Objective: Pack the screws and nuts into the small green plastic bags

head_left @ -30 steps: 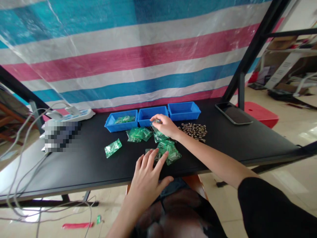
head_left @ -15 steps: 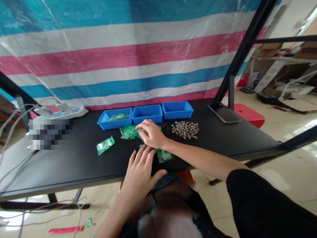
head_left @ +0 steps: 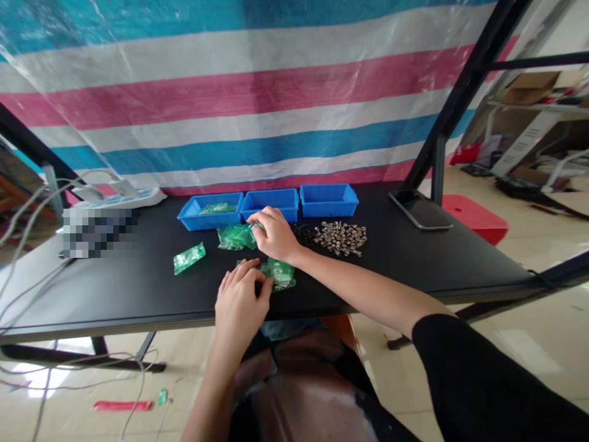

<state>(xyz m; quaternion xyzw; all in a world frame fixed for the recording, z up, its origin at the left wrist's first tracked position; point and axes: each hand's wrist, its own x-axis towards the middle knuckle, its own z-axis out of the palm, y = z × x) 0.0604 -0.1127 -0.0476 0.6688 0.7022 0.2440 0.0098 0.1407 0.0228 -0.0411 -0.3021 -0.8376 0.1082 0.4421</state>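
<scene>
My left hand [head_left: 243,296] is closed, with curled fingers and thumb on a clear-and-green plastic packet [head_left: 281,276] near the table's front edge. Its fingertips are partly hidden. Above and to the right, my right hand [head_left: 276,234] has thumb and fingers drawn together in a pinch; whatever is between them is too small to make out. Just left of it lies a bunched green packet [head_left: 235,237]. A pile of shiny metal fittings [head_left: 341,237] sits right of my right wrist, beside some black screws or pins [head_left: 302,234]. One flat green packet [head_left: 189,258] lies apart at left.
Three blue trays line the back: the left tray [head_left: 186,219] holds green packets, then come the middle tray [head_left: 294,205] and right tray [head_left: 329,210]. A phone [head_left: 419,210] lies at right, a power strip [head_left: 138,199] with cables at left. Black frame posts [head_left: 437,166] flank the table.
My left hand has gone from spread fingers to a curled grip and shifted slightly left. The green packets near it have moved left. My right hand stays pinched, a little higher in view.
</scene>
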